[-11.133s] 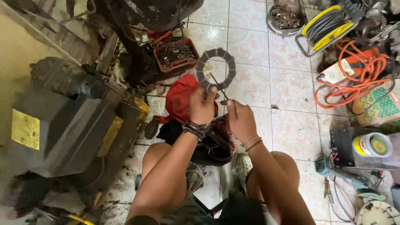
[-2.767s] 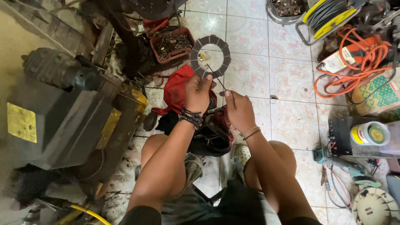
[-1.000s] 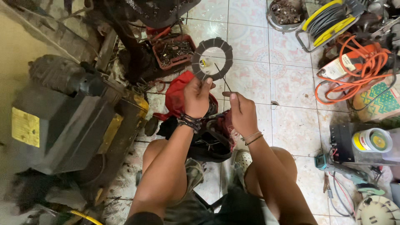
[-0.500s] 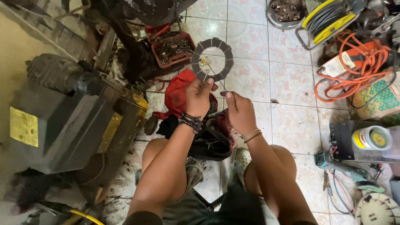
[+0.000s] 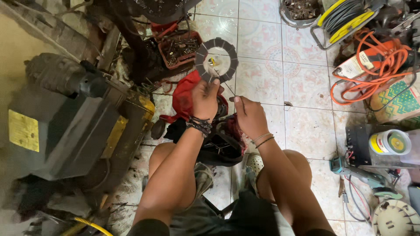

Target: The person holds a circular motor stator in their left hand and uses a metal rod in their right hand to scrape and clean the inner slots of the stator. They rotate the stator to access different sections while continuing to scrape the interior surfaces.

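My left hand (image 5: pixel 204 98) holds up a grey friction ring (image 5: pixel 216 60) with a segmented face, gripping its lower edge. My right hand (image 5: pixel 248 114) pinches a thin metal pick (image 5: pixel 228 88) whose tip points up toward the ring's lower rim. Both hands hover above a red cloth (image 5: pixel 186 96) and a dark engine part (image 5: pixel 218 144) that rests between my knees. Beaded bracelets circle my left wrist, thin bands my right.
A large grey machine (image 5: pixel 65 126) stands at left. A red tray of small parts (image 5: pixel 180 47) lies behind the ring. Orange cable (image 5: pixel 376 61), a yellow cable reel (image 5: pixel 339 19), a grease tin (image 5: pixel 390 142) and a power tool (image 5: pixel 358 172) crowd the right on the tiled floor (image 5: pixel 271 70).
The view has shifted slightly. My hands have stayed nearly in place, with the ring held up and the pick worked at its lower edge.
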